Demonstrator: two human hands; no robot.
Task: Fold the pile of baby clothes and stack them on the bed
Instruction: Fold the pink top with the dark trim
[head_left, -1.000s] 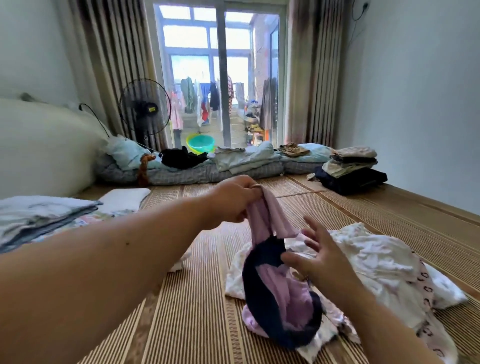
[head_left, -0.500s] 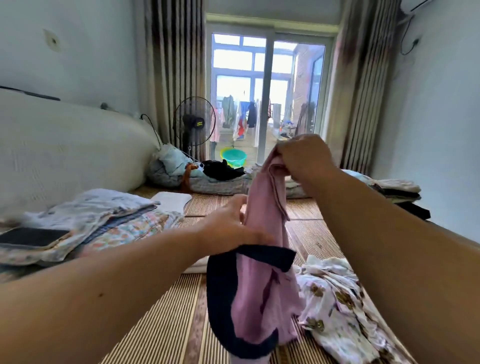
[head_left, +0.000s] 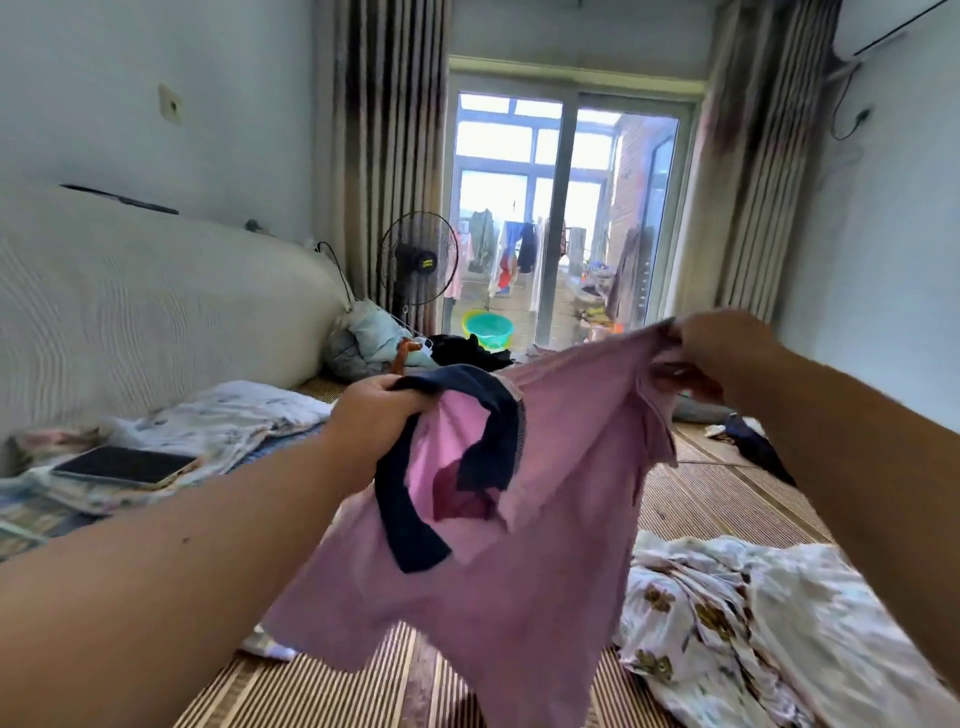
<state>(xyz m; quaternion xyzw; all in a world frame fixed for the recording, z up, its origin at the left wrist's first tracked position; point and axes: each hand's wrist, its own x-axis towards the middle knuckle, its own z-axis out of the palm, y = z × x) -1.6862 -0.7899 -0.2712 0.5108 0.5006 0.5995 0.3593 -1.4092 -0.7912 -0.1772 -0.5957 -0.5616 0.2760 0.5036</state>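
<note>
Pink baby garment (head_left: 561, 530), with navy trim (head_left: 501, 421) round its openings: held up in the air at the centre of the frame, spread between two hands, its lower edge hanging above the striped woven mat (head_left: 727, 499). Left hand (head_left: 374, 421), centre of the frame: fingers curled tight round a bunched section of the navy trim and the pink cloth beneath it. Right hand (head_left: 722, 343), right of centre and higher: fingers closed on the garment's far edge, by which the cloth is drawn taut. Unfolded clothes (head_left: 753, 629), white with a brown flower print: heaped on the mat at lower right, below the right forearm. Folded pale clothes (head_left: 234, 421): laid in a low stack at the left edge of the frame, beside a padded cream headboard (head_left: 130, 312). Dark phone (head_left: 124, 465): laid flat, screen up, on the near part of that stack. Standing fan (head_left: 420, 258): placed in front of the left curtain, at centre background. Green basin (head_left: 488, 330): seen beyond the glass door, just right of the fan. Crumpled bedding (head_left: 371, 340): bundled at the far end of the mat, under the fan.
</note>
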